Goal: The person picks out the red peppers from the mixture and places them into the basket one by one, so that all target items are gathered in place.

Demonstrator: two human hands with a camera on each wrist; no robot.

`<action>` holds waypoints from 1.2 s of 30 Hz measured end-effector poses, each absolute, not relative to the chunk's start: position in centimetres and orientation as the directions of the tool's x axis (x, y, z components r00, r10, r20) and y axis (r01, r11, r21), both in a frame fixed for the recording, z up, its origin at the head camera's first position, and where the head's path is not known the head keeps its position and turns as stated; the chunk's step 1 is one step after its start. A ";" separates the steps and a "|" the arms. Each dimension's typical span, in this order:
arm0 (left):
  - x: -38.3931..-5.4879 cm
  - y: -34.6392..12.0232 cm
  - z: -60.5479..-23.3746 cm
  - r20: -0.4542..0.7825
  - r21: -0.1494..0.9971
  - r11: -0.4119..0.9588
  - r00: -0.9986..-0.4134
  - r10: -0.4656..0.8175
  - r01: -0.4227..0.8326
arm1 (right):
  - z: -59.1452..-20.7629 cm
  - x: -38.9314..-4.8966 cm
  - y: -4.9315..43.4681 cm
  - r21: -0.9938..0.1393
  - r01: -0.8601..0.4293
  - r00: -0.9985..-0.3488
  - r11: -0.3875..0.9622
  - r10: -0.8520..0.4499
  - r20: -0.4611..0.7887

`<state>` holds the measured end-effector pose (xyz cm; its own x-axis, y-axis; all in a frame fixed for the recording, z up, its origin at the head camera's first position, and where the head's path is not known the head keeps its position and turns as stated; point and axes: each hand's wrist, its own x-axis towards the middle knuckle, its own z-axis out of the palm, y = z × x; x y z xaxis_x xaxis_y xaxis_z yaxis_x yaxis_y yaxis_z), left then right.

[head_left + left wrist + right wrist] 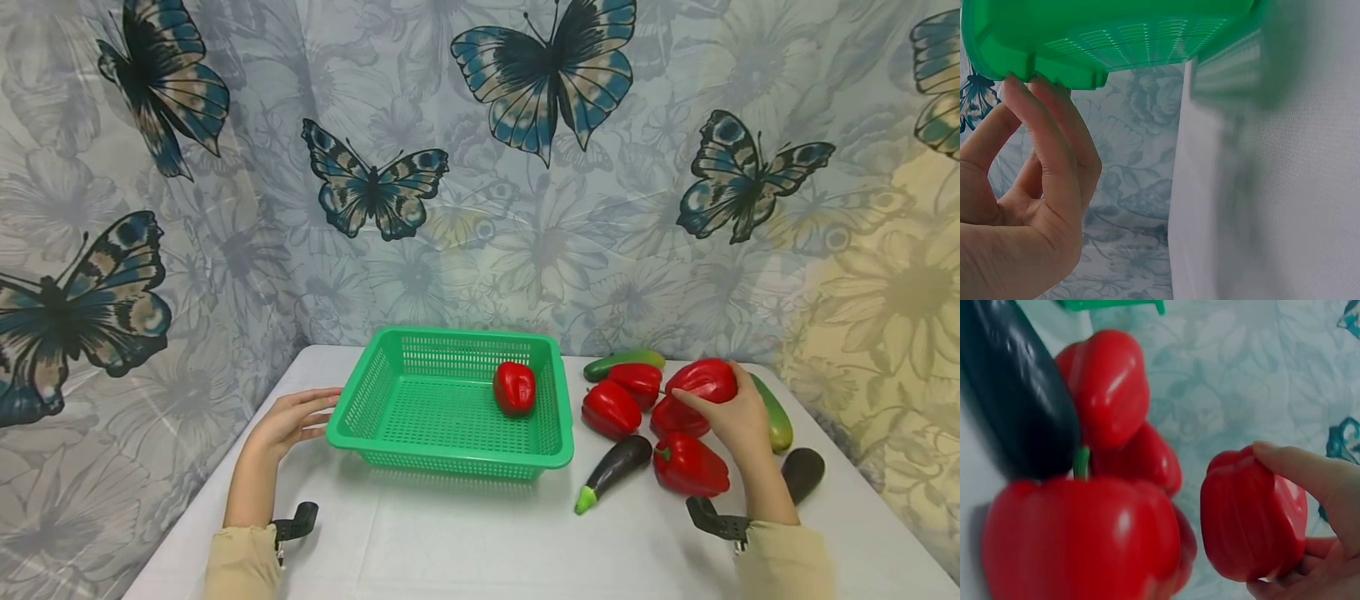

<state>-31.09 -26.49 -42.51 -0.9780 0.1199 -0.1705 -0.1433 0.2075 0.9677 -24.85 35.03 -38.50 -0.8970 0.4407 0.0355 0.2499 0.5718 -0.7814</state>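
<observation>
In the head view my right hand (738, 429) holds a red bell pepper (703, 381) above other peppers at the right of the table. The right wrist view shows thumb and fingers on opposite sides of this bell pepper (1241, 519). On the left, my left hand (285, 423) is beside the green plastic basket (450, 457). The left wrist view has its extended fingertips against the underside of the basket's rim (997, 65). Another red bell pepper (514, 388) lies inside the basket, toward its right side.
Several red bell peppers (690, 467) cluster right of the basket. An eggplant (617, 468) with a green stem lies in front of them, and another dark eggplant (804, 473) lies right of my forearm. Green cucumbers (772, 417) lie around the cluster. Butterfly-patterned cloth (525, 250) stands behind the white table.
</observation>
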 end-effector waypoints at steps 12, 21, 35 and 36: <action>-31.2 -26.5 -42.5 -0.171 0.971 0.192 -0.977 0.126 -0.146 | -38.3 -26.3 32.2 -0.798 0.133 -0.938 0.587 0.336 0.091; -30.9 -26.5 -42.4 -0.176 0.971 0.185 -0.976 0.128 -0.151 | -37.6 -27.1 29.8 -0.791 0.128 -0.949 0.598 0.304 0.077; -30.9 -26.4 -42.4 -0.172 0.970 0.194 -0.977 0.128 -0.146 | -37.3 -28.5 26.9 -0.790 0.060 -0.965 0.611 0.238 0.111; -30.9 -26.4 -42.4 -0.172 0.970 0.195 -0.977 0.127 -0.145 | -37.2 -28.6 26.6 -0.787 0.057 -0.965 0.614 0.236 0.114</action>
<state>-30.93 -26.43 -42.44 -0.9769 0.1272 -0.1719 -0.1453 0.1946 0.9701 -28.64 26.62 -37.24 -0.9651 0.2357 0.1141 0.0568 0.6139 -0.7874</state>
